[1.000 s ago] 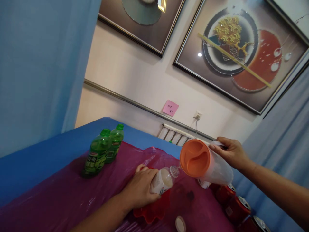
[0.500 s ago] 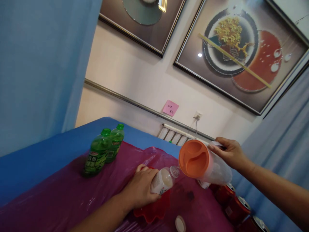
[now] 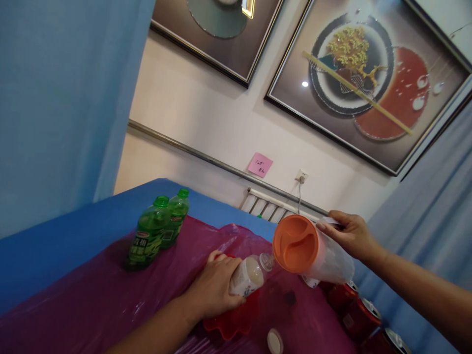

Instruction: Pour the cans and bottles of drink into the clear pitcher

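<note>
My left hand [image 3: 217,286] is wrapped round a clear bottle [image 3: 249,278] with a printed label and pale contents. The bottle tilts to the right, its open neck close to the lid of a pitcher. That pitcher [image 3: 334,258] is translucent with an orange lid [image 3: 296,243], tipped on its side towards the bottle. Its handle is in the grip of my right hand [image 3: 352,236]. Beneath the bottle lies a red dish with a wavy rim [image 3: 226,327], partly covered by my left hand. I cannot make out a stream between lid and bottle neck.
Two green bottles [image 3: 145,236] stand at the left on a purple plastic sheet [image 3: 88,290]. Several red cans [image 3: 361,317] line the right side. A white cap [image 3: 275,341] lies near the front. Blue curtains [image 3: 66,108] hang on both sides.
Both hands hold nearly the same pose. The liquid in the left-hand bottle looks slightly shifted, and the view has moved a touch.
</note>
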Available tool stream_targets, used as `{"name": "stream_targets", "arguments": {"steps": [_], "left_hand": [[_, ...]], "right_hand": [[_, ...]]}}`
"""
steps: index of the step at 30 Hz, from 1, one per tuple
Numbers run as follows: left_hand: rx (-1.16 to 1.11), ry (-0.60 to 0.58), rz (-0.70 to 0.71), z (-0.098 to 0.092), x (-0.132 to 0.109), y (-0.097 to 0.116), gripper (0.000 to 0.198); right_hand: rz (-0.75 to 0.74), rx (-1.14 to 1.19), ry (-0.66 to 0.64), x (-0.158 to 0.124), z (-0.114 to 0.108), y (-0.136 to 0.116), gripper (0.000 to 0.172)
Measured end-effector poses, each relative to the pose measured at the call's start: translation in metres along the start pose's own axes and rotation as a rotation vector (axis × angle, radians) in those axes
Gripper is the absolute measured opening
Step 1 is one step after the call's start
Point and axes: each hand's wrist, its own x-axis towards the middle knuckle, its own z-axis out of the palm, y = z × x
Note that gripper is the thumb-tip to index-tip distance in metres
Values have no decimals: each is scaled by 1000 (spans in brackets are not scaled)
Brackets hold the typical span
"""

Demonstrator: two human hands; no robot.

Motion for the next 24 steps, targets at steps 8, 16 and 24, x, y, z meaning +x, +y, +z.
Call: {"name": "stream_targets", "arguments": {"steps": [8, 16, 24], "left_hand": [[-9, 24, 18, 2, 1, -2, 47], [-10, 36, 24, 2, 2, -4, 46], [-9, 39, 25, 5, 2, -4, 47]], "right_hand": [[4, -27, -5, 1, 1, 0, 57], [-4, -10, -16, 0, 2, 2, 57], [14, -5, -18, 0, 3, 6, 56]]}}
